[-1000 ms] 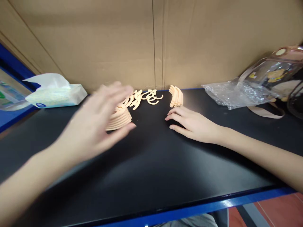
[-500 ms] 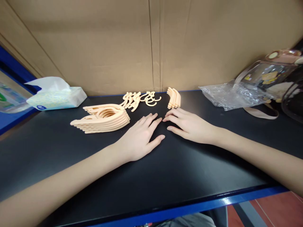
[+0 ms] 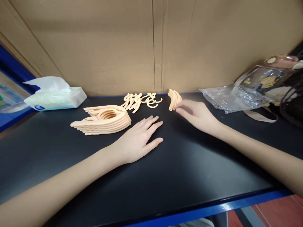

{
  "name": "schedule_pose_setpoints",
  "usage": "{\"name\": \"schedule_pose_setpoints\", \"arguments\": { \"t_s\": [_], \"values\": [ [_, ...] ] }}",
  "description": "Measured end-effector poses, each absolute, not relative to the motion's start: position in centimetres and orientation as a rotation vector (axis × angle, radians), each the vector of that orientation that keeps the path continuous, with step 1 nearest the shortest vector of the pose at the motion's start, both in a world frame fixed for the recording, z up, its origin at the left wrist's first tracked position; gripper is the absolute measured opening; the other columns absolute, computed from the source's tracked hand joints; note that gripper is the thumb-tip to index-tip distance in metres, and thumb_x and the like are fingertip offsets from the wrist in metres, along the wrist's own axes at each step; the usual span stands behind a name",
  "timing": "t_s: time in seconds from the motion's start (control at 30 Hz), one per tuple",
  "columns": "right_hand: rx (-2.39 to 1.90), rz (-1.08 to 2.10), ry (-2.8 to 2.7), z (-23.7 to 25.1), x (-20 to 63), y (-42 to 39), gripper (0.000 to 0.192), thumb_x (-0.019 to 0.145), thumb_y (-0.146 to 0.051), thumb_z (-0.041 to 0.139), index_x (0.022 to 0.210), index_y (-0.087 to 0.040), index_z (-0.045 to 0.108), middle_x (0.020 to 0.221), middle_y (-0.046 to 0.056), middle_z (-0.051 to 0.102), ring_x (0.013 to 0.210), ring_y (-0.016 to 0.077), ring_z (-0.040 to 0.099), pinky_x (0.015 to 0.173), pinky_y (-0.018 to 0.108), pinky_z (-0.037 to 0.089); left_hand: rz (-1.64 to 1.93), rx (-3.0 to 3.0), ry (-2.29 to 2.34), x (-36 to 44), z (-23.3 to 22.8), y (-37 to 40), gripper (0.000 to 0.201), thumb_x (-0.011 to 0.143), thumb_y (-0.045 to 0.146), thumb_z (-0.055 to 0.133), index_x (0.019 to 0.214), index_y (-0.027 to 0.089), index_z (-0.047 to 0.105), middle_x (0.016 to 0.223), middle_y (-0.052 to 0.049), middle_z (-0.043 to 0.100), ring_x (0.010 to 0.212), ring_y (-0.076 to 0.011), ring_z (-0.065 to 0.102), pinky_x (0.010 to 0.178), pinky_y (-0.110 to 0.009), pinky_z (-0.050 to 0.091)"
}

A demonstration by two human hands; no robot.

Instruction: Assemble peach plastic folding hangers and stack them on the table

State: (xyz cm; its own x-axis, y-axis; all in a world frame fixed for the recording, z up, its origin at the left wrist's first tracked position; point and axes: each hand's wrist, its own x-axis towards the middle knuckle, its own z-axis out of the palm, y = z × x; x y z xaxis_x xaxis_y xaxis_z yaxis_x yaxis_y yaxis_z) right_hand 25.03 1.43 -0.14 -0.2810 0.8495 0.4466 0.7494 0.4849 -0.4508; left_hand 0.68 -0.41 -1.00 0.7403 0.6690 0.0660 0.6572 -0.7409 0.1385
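Observation:
My left hand lies flat on the black table with its fingers spread, holding nothing. To its left is a stack of peach plastic clothes-hanger pieces, folded-looking and nested together. Beyond the fingertips lie several short curved peach pieces and a few peach hanger hooks. At the back, my right hand has thumb and forefinger pinched at the near right end of a small bundle of curved peach plastic pieces. Its other fingers are partly hidden behind the forefinger.
A tissue pack rests at the back left. Crumpled clear plastic and a transparent bag with a strap lie at the right. A cardboard wall closes off the back. The table's blue front edge runs below my arms.
My right hand has moved right and away from me, from beside the left fingertips to the curved pieces, and its fingers have pinched together. The left hand has stayed nearly still.

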Motion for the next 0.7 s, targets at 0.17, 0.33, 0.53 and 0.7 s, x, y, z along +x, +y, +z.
{"name": "schedule_pose_setpoints", "arguments": {
  "t_s": [0.17, 0.33, 0.53, 0.7],
  "values": [
    [-1.548, 0.297, -1.828, 0.2, 26.5, 4.6, 0.020, 0.085, -0.031, 0.054, 0.098, -0.019, 0.062, 0.089, 0.004, 0.068, 0.079, 0.0175, 0.062, 0.073, 0.030, 0.046, 0.157, 2.827, 1.091, 0.7, -1.0, -0.4, 0.057, 0.096, 0.050, 0.029, 0.143, 0.018, 0.033, 0.153, -0.010, 0.025, 0.141, -0.0266, 0.021, 0.113, -0.046, 0.025],
    [-1.866, 0.348, -1.785, 0.3, 27.4, 8.2, 0.038, 0.083, -0.038, 0.055, 0.114, -0.017, 0.053, 0.092, 0.008, 0.067, 0.077, 0.0195, 0.062, 0.069, 0.032, 0.046, 0.145, 2.830, 1.089, 0.6, -1.0, -0.4, 0.058, 0.096, 0.050, 0.029, 0.143, 0.017, 0.032, 0.153, -0.010, 0.025, 0.141, -0.0261, 0.020, 0.113, -0.046, 0.026],
    [-2.000, 0.310, -1.734, 0.0, 27.0, 10.7, 0.063, 0.079, -0.069, 0.043, 0.112, -0.016, 0.053, 0.103, 0.016, 0.066, 0.092, 0.0299, 0.062, 0.080, 0.043, 0.045, 0.154, 2.838, 1.077, 0.5, -1.0, -0.3, 0.058, 0.096, 0.050, 0.029, 0.144, 0.017, 0.031, 0.153, -0.009, 0.025, 0.141, -0.0255, 0.020, 0.114, -0.046, 0.025],
    [-2.107, 0.131, -1.798, 0.6, 25.7, 10.9, 0.079, 0.072, -0.079, 0.041, 0.115, -0.013, 0.051, 0.106, 0.020, 0.064, 0.102, 0.0365, 0.059, 0.085, 0.047, 0.042, 0.143, 2.834, 1.080, 0.6, -1.0, -0.4, 0.058, 0.096, 0.049, 0.028, 0.144, 0.017, 0.030, 0.153, -0.009, 0.024, 0.142, -0.0252, 0.019, 0.114, -0.046, 0.025]
  ]
}}
